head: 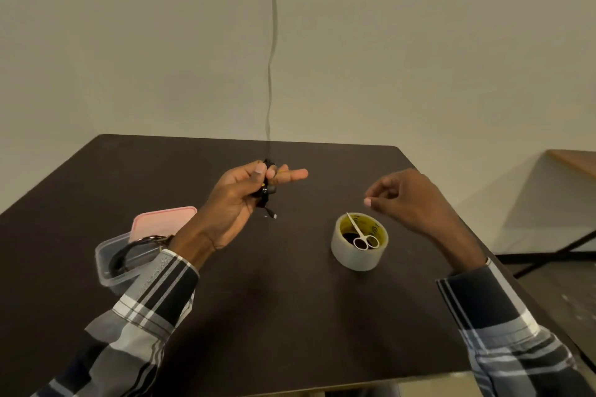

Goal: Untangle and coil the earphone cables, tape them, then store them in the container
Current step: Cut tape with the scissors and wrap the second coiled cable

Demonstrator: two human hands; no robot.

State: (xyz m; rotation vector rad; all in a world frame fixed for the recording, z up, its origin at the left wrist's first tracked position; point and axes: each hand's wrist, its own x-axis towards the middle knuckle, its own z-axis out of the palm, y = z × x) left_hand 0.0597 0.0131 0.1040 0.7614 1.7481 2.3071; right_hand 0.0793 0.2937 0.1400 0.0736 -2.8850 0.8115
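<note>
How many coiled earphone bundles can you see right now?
2. One earphone bundle is gripped in the left hand above the table. A second dark coil lies in the clear container, partly hidden by the left wrist; more may be hidden there.

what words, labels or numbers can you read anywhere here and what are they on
None can be read for certain.
Tape roll: dark print on the yellow inner core, too small and blurred to read.
Small scissors lying across the roll: no marking visible.
Clear container and pink lid: no label visible.
Coiled earphone cable in the left hand: no readable text.
</note>
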